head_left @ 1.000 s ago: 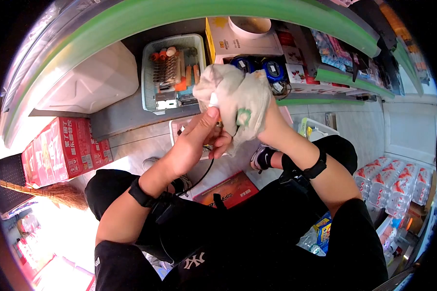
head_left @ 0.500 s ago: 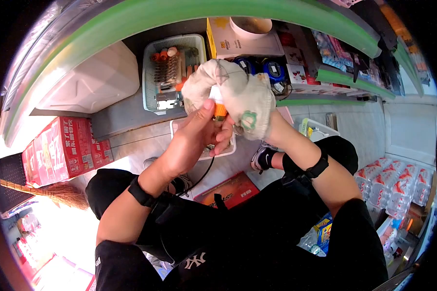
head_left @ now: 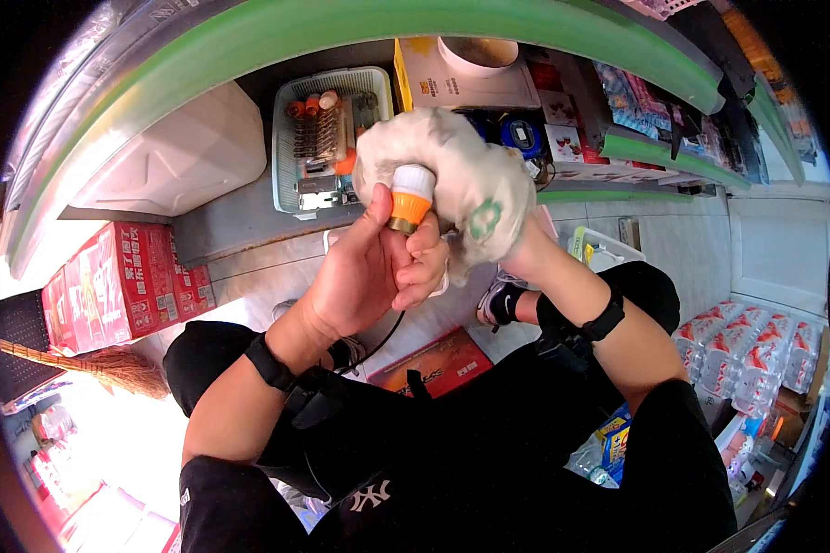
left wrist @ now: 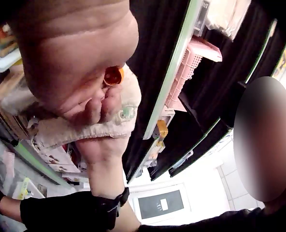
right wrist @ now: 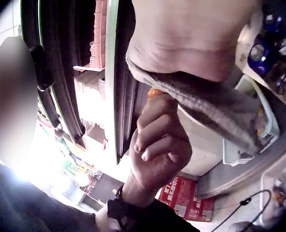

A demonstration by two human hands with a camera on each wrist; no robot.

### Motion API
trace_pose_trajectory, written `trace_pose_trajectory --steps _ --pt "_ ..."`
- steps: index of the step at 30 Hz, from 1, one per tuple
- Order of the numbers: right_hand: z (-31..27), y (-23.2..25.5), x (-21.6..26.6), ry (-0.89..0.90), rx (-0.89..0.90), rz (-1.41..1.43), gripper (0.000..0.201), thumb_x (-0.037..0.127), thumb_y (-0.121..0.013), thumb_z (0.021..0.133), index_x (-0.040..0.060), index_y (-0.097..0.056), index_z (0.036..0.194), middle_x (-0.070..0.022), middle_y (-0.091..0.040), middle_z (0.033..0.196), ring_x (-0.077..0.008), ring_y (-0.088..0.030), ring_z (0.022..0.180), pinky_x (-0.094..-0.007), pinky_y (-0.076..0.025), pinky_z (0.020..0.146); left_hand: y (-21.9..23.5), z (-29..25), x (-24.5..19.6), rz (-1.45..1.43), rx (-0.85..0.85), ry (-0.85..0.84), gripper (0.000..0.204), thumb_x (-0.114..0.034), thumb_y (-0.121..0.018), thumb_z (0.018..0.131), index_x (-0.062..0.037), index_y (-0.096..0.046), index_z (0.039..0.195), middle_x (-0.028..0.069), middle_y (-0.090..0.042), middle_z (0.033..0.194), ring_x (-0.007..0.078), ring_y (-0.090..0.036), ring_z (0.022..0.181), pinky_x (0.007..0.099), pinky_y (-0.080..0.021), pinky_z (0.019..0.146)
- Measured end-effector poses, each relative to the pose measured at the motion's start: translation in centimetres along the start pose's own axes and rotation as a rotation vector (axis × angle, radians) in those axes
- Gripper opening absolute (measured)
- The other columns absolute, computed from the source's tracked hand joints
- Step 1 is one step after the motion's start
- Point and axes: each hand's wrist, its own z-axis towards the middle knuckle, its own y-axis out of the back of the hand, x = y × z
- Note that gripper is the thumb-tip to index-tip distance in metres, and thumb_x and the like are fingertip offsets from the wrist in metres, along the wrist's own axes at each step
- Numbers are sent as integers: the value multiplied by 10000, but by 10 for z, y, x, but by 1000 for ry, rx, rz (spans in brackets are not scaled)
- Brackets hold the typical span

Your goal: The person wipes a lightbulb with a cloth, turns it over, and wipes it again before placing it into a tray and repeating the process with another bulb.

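My left hand (head_left: 364, 276) pinches a small white-and-orange fitting (head_left: 411, 198) between thumb and fingers. Its ridged white end points up, and a brass-coloured end shows below. In the left wrist view the fitting's orange rim (left wrist: 115, 76) looks hollow. A pale cloth covering (head_left: 461, 161) with a green print encloses my right hand (head_left: 528, 253), bending around the far side of the fitting. In the right wrist view its hem (right wrist: 206, 108) hangs loose past the wrist. The right fingers are hidden inside it.
On the low shelf, a pale green basket (head_left: 282, 138) holds orange and metal pieces, beside a blue tape measure (head_left: 523, 136) and a white bowl (head_left: 478, 57) on a box. A green shelf edge (head_left: 378, 32) arches above. Red cartons (head_left: 120, 286) stand left.
The cloth-covered right hand has shifted and opened away from the fitting, which was mostly hidden in the cloth and now shows fully. The left hand keeps its pinch.
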Motion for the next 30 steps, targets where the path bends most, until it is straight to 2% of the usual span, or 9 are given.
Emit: trace_pose_trajectory --steps 1,3,6,8,14,22,23,26,30 --pt "6 11 22 -87 170 -433 495 216 -647 972 68 -526 1429 -93 -632 1351 -209 -614 1208 -363 -467 1057 4 1 1 31 -17 9 640 -748 -264 1012 -146 -441 886 -25 -359 686 124 -349 548 260 -276 518" --pt "-7 -7 20 -72 -30 704 420 139 -593 1002 17 -542 1401 -109 -650 1307 -183 -634 1134 -348 -510 997 4 2 1 104 -98 30 639 -744 -272 1014 -143 -453 891 -25 -366 690 121 -351 552 259 -272 516" --pt "-8 -20 10 102 -183 994 389 91 -605 995 -5 -555 1370 -111 -665 1283 -171 -644 1091 -321 -534 948 -3 6 -1 250 -243 23 623 -710 -276 1034 -132 -457 891 -17 -386 704 117 -369 571 248 -272 530" --pt "-18 1 13 34 -101 717 380 89 -633 981 -2 -566 1344 -104 -665 1270 -169 -643 1087 -322 -532 943 -11 7 -2 373 -290 -49 602 -695 -317 1038 -130 -465 893 -19 -397 706 112 -374 569 249 -278 522" --pt "-22 -14 -11 -137 -344 966 345 113 -653 983 12 -573 1302 -95 -649 1258 -156 -612 1103 -345 -510 976 4 5 7 205 22 -29 565 -652 -378 1047 -113 -500 930 -20 -413 708 109 -407 564 246 -296 521" --pt "-15 4 3 -223 91 1268 491 104 -686 957 0 -523 1408 -111 -668 1234 -168 -630 1088 -351 -521 994 6 4 -8 358 -222 -85 468 -522 -457 1071 -74 -592 1054 -6 -513 759 114 -490 600 244 -359 534" --pt "-16 6 10 -125 -46 1079 513 115 -733 912 7 -540 1375 -92 -678 1199 -148 -638 1046 -333 -525 963 1 4 -7 337 -258 -106 439 -494 -478 1073 -73 -600 1064 -6 -525 768 111 -500 606 244 -372 541" --pt "-13 3 0 -158 -101 993 485 116 -768 873 14 -576 1306 -67 -682 1175 -129 -634 1039 -313 -522 935 -2 5 -7 276 -323 -154 344 -405 -527 1075 -71 -609 1083 -8 -555 796 101 -529 632 243 -404 564" --pt "-15 2 1 -196 -100 1261 403 122 -760 884 24 -606 1244 -52 -686 1160 -117 -634 1041 -301 -521 918 -1 3 -7 245 -272 -195 285 -352 -548 1077 -74 -605 1099 -14 -552 819 98 -525 656 234 -399 578"
